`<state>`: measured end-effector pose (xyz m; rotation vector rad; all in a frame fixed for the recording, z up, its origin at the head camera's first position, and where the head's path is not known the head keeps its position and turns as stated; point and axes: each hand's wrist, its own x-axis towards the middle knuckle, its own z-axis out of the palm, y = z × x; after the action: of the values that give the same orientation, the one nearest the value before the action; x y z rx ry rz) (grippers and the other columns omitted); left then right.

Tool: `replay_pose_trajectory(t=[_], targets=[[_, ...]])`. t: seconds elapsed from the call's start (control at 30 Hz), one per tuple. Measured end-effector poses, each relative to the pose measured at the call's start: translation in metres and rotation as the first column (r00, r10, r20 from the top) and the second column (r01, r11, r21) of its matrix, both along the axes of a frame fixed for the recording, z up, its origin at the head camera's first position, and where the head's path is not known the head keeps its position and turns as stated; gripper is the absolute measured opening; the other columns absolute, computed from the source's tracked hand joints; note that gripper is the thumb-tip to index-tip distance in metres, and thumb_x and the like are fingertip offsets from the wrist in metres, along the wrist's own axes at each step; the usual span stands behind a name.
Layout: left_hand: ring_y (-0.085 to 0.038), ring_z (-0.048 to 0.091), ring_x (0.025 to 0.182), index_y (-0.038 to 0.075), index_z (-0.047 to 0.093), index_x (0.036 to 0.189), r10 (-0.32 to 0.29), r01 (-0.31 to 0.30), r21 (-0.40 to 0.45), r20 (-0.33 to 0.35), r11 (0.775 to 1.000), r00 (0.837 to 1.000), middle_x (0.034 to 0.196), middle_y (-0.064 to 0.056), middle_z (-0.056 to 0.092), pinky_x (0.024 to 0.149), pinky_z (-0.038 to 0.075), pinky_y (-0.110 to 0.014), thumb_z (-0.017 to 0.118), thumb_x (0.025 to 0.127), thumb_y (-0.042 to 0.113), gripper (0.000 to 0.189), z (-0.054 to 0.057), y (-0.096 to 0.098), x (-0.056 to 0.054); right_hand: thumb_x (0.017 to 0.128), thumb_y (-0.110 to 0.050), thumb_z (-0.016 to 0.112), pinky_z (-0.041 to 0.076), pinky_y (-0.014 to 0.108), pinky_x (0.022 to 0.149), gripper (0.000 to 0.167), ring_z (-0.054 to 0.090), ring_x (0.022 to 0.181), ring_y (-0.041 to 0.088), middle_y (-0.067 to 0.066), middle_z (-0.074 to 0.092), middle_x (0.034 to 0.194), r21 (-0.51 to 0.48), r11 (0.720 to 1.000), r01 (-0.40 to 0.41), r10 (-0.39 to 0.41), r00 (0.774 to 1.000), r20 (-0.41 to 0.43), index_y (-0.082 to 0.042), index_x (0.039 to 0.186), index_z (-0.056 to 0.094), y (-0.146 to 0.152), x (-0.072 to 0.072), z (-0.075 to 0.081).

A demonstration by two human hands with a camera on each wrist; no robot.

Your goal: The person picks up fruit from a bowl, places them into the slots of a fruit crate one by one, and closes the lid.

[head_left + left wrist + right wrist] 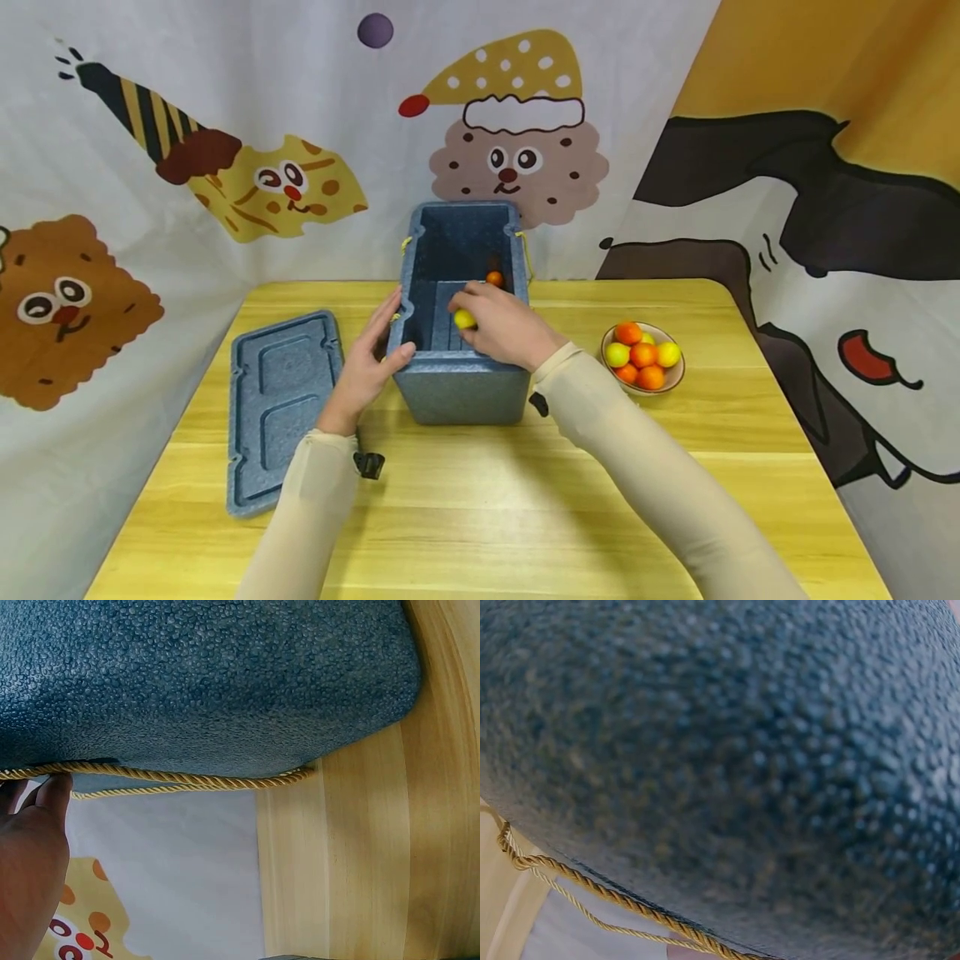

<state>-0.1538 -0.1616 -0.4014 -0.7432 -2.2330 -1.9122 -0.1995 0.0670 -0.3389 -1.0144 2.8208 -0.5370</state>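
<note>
A blue-grey speckled storage box (461, 392) stands lidless on the table. My right hand (504, 327) reaches over its front right rim and pinches a small yellow fruit (465, 319) inside the opening. Farther in, by the right wall, lies a small orange fruit (494, 278). My left hand (365, 367) rests on the box's front left corner, thumb at the front rim and extended fingers along the left side. In the left wrist view, its fingers (54, 796) are by the yellow rope (187, 778). The right wrist view shows the box wall (742, 750), with the right hand hidden.
Right of the box, a bowl (678, 377) holds several orange and yellow fruits (643, 355). The matching lid (285, 408) lies on the table at the left. Behind the table (480, 500) hangs a cartoon-printed cloth (300, 83).
</note>
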Motion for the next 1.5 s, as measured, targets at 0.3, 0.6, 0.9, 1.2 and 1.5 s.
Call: replay_pose_trajectory(t=[0.3, 0.6, 0.9, 1.2, 1.5], targets=[[-0.031, 0.016, 0.146, -0.007, 0.024, 0.152, -0.009, 0.009, 0.002, -0.013, 1.000, 1.000, 0.159, -0.022, 0.016, 0.112, 0.022, -0.034, 0.056, 0.096, -0.001, 0.064, 0.002, 0.002, 0.000, 0.092, -0.027, 0.071, 0.042, 0.038, 0.100, 0.052, 0.052, 0.121, 0.022, 0.008, 0.050, 0.137, -0.010, 1.000, -0.017, 0.016, 0.999, -0.045, -0.010, 0.139, 0.055, 0.002, -0.001, -0.003], [-0.031, 0.015, 0.146, -0.006, 0.024, 0.152, -0.008, 0.008, -0.002, -0.017, 1.000, 1.000, 0.159, -0.023, 0.015, 0.114, 0.018, -0.043, 0.057, 0.097, 0.002, 0.065, 0.000, 0.001, 0.000, 0.093, -0.024, 0.070, 0.044, 0.035, 0.097, 0.042, 0.053, 0.116, 0.020, 0.007, 0.053, 0.129, -0.078, 0.996, -0.036, 0.028, 0.995, -0.099, -0.010, 0.131, 0.061, 0.004, 0.002, -0.006], [-0.032, 0.014, 0.146, -0.007, 0.024, 0.152, -0.011, 0.011, 0.000, -0.014, 1.000, 1.000, 0.159, -0.023, 0.015, 0.114, 0.017, -0.047, 0.059, 0.098, 0.007, 0.066, 0.000, 0.001, 0.001, 0.094, -0.021, 0.069, 0.043, 0.035, 0.096, 0.036, 0.052, 0.115, 0.020, 0.004, 0.053, 0.128, -0.199, 0.980, -0.025, -0.001, 0.992, -0.129, -0.011, 0.128, 0.062, 0.009, 0.008, -0.007], [-0.030, 0.013, 0.147, -0.006, 0.022, 0.153, -0.009, 0.008, -0.008, -0.014, 1.000, 1.000, 0.160, -0.022, 0.014, 0.115, 0.014, -0.048, 0.056, 0.098, 0.003, 0.065, 0.000, 0.000, 0.002, 0.092, -0.017, 0.071, 0.043, 0.036, 0.096, 0.031, 0.051, 0.114, 0.022, 0.006, 0.056, 0.126, -0.286, 0.957, -0.056, -0.011, 0.974, -0.228, -0.006, 0.121, 0.066, 0.018, 0.018, -0.006], [-0.033, 0.015, 0.146, -0.008, 0.024, 0.151, -0.008, 0.009, 0.008, -0.059, 1.000, 0.998, 0.158, -0.025, 0.016, 0.115, 0.017, -0.033, 0.058, 0.097, 0.003, 0.064, -0.003, 0.000, 0.001, 0.091, -0.008, 0.070, 0.043, 0.037, 0.096, 0.026, 0.051, 0.116, 0.023, 0.009, 0.055, 0.125, -0.486, 0.873, -0.034, -0.097, 0.965, -0.242, -0.004, 0.116, 0.067, 0.035, 0.021, -0.015]])
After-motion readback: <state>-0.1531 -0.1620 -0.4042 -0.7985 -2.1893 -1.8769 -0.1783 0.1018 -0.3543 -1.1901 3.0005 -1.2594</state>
